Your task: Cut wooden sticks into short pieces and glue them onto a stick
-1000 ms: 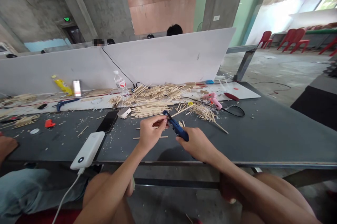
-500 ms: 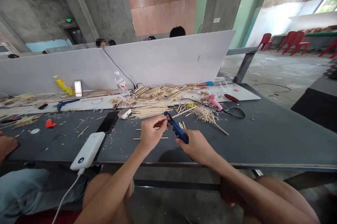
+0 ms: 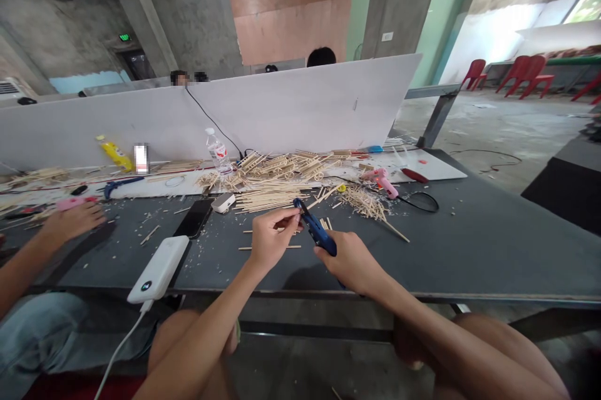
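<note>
Head view: dark grey work surface [image 3: 474, 250] across the frame, both forearms coming in from the bottom edge. Blue plastic hand tool [image 3: 317, 234], exact kind unclear, held tilted above the surface near the middle of the frame. Right hand [image 3: 350, 260] around its lower end, fingers [image 3: 328, 251] clamped on the grip. Left hand [image 3: 273, 240] just beside its upper tip, fingers [image 3: 291, 218] together and touching that tip. Whether clamped on the tool or on something thin, impossible to tell. Just below the hands, loose wooden sticks [image 3: 270, 247] lying flat; a bundle of sticks [image 3: 267, 200] just beyond. Further back, stick-built frames [image 3: 282, 167] in a heap, and off to the right a white sheet [image 3: 436, 165] under a pink glue gun [image 3: 379, 182] with a black cable [image 3: 422, 201]. Left of the hands, a black smartphone [image 3: 195, 218] and a white power bank [image 3: 157, 268], its cable hanging over the edge. Far left, a co-worker's hand [image 3: 72, 217] over the surface, fingertips by a pink object [image 3: 70, 203]. Behind it all, a white partition [image 3: 305, 109].
</note>
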{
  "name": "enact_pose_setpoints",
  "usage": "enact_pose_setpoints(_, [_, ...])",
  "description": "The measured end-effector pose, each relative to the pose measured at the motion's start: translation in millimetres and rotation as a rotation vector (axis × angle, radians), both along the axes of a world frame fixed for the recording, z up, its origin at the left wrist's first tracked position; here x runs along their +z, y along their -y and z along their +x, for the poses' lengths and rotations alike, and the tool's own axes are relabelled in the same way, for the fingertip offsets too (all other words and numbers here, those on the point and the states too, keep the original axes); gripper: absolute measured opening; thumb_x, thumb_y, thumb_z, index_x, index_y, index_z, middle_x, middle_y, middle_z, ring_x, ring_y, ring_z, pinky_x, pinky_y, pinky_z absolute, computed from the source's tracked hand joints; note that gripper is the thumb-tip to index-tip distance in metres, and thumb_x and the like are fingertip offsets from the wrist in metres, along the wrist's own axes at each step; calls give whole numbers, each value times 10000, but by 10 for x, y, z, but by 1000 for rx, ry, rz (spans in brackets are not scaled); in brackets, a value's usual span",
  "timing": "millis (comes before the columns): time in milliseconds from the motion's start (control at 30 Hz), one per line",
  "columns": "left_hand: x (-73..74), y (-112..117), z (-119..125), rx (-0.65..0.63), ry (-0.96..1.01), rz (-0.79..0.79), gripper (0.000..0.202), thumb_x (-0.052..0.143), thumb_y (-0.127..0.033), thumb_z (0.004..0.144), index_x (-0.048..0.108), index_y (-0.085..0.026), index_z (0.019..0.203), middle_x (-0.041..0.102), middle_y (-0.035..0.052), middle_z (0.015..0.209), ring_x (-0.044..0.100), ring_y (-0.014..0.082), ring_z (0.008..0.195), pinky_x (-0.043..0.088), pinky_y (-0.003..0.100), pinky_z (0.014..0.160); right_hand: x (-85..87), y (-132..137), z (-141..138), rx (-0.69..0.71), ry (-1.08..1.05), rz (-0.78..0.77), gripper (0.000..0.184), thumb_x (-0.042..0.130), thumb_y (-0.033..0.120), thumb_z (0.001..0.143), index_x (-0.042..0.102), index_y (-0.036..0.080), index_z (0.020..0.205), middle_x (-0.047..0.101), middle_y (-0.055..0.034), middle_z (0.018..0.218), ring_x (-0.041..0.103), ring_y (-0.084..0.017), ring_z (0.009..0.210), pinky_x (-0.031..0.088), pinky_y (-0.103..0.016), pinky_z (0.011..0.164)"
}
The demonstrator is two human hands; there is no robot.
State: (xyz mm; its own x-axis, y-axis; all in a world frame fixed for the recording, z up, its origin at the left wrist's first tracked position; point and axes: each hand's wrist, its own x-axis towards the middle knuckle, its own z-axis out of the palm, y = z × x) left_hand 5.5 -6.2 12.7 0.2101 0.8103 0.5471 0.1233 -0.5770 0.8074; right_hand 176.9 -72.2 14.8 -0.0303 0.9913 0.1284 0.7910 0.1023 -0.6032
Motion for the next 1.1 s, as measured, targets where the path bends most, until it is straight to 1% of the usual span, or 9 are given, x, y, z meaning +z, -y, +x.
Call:
enact_pose_setpoints(167, [1,5,10,1,43,-25,182,678,-250,805,747,-134,926,748,80,820,728,210,669,614,292,623,-15,3,0,5,11,9,154,559,301,817,545,198,704,595,-21,610,468,-131,537,231,-259,528])
enact_pose_setpoints(533, [-36,24,36,24,51,24,154,682,-256,798,745,-150,891,749,73,811,726,213,662,615,298,620,31,35,34,31,-19,9,154,573,296,794,508,205,687,566,1,580,439,-122,515,244,-242,515])
enact_pose_setpoints(800, [-54,12,35,21,88,-35,152,689,-260,791,741,-144,875,747,73,795,724,211,653,608,290,612,21,38,-1,44,-20,32,145,557,285,804,508,206,694,574,-4,586,424,-120,513,237,-243,518])
enact_pose_setpoints(900, [-44,10,31,11,99,-59,154,694,-259,788,741,-142,876,747,71,791,724,211,653,609,289,613,12,39,-21,27,-1,39,119,552,270,807,537,201,711,595,-16,600,447,-126,520,239,-250,527])
enact_pose_setpoints(1000, [-34,6,28,1,98,-68,156,694,-272,789,738,-145,868,748,69,800,724,209,653,613,294,620,12,47,-38,12,17,31,82,549,256,814,585,194,773,638,-38,648,515,-145,554,254,-257,544])
enact_pose_setpoints(1100, [-29,5,25,-15,83,-54,184,682,-294,800,735,-149,899,748,73,823,727,217,690,621,318,659,22,53,-46,-4,49,22,78,548,234,818,608,187,833,676,-62,711,583,-172,615,274,-263,567])
